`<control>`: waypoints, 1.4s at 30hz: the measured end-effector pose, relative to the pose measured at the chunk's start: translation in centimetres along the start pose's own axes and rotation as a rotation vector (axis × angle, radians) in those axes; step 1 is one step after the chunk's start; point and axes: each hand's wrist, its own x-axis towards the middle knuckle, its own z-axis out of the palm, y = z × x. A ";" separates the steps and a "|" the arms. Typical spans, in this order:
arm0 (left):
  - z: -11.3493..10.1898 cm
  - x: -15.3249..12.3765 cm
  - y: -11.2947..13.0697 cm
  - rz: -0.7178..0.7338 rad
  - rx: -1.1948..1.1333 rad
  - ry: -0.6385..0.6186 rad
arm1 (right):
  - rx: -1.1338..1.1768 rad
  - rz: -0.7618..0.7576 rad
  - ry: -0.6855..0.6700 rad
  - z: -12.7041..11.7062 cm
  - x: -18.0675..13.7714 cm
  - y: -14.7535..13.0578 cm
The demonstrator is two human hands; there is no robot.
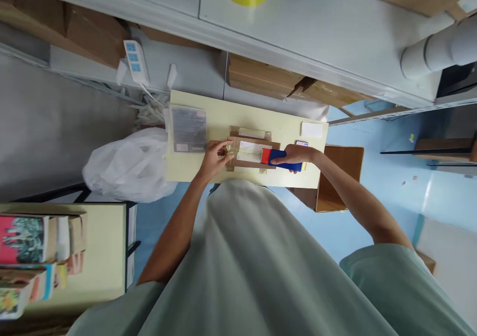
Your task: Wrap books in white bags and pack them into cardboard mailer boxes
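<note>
A small brown cardboard box [274, 147] lies on a pale yellow table, with white labels and strips of clear tape on its upper face. At its left end, the thumb and forefinger of my left hand [214, 161] grip the edge, where shiny tape shows; the other fingers are curled and partly hidden. My right hand [300, 154] is wrapped round a blue tape dispenser [276, 155] with a red front end. That red end rests on or just above the box's right part. A phone [301, 143] lies partly behind my right hand.
A dark, clear-covered flat pack [188, 129] lies on the table's left, a white card [311, 129] at its back right. Beside the table are a white plastic bag [126, 164] and an open carton [341, 164]. A shelf [298, 40] overhangs the back; a power strip [136, 62] sits back left.
</note>
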 end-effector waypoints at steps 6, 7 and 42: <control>1.6 -1.9 1.4 -0.110 0.016 0.157 | 0.037 -0.140 0.034 0.1 1.8 1.2; 2.3 -2.3 1.8 -0.141 -0.010 0.233 | 0.044 -0.165 0.040 0.0 1.8 1.4; 6.3 -0.4 3.2 -0.450 0.239 0.642 | -0.253 -0.081 0.188 -2.8 4.0 10.5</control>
